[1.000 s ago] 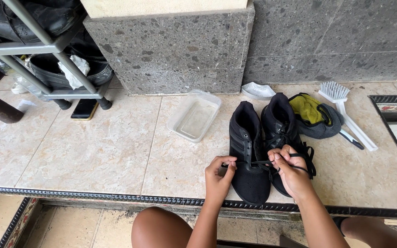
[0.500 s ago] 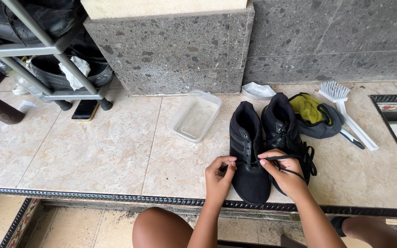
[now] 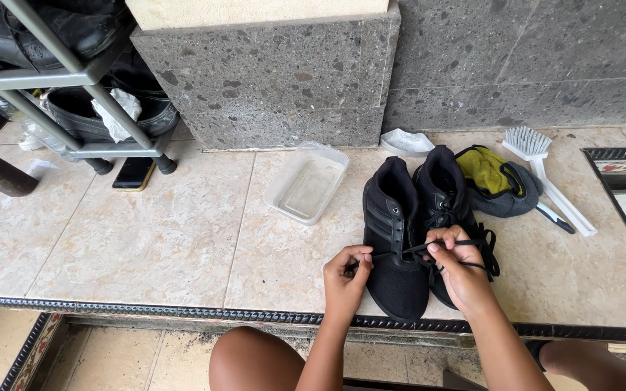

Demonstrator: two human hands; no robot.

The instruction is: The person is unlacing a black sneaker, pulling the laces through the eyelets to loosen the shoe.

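Tiled ledge (image 3: 146,239) | tub (image 3: 306,185), brush (image 3: 545,170) near shoes (image 3: 400,239) | hands seemingly pinch lace (image 3: 414,250)

Both hands (image 3: 347,271) (image 3: 460,268) on black lace (image 3: 409,250) — left shoe (image 3: 395,235)

The two black shoes (image 3: 407,239) looked like matt woven cloth, and the thin black lace (image 3: 409,250) pinched by the left hand (image 3: 345,279) and right hand (image 3: 461,271) was cloth too. The floor tiles (image 3: 146,239) were smooth, faintly glossy beige stone, while the wall base (image 3: 269,80) was rough, speckled grey stone. The tub (image 3: 306,182) was clear plastic, the brush (image 3: 545,170) white plastic, and the rack (image 3: 74,80) dull grey metal.
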